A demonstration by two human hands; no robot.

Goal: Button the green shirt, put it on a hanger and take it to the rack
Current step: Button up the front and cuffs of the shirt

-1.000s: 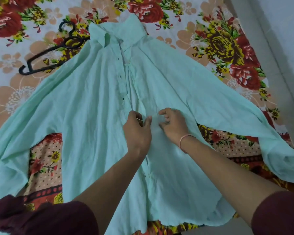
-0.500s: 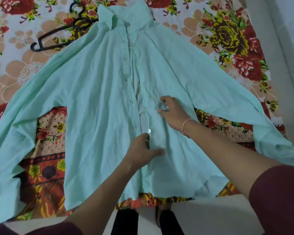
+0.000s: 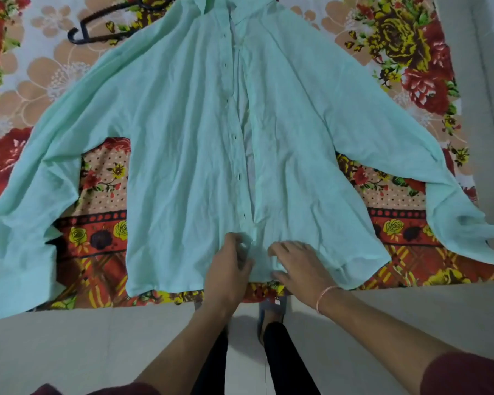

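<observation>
The pale green shirt (image 3: 183, 143) lies spread flat on a flowered bedsheet (image 3: 411, 67), collar away from me, sleeves out to both sides. Its front placket runs down the middle with several buttons and buttonholes showing. My left hand (image 3: 228, 269) pinches the left placket edge at the bottom hem. My right hand (image 3: 297, 266) rests with spread fingers on the right front panel at the hem, just beside the left hand. A black hanger (image 3: 97, 32) lies on the sheet past the shirt's left shoulder, partly under the collar.
The bed's near edge runs across the view under the hem. Below it are pale floor tiles (image 3: 97, 352), my dark trouser legs and a blue slipper (image 3: 274, 306). A pale wall strip (image 3: 491, 81) borders the bed on the right.
Both hands have slid down the placket from the shirt's middle to the bottom hem. The view has dropped back, so the bed edge, floor and my legs now show.
</observation>
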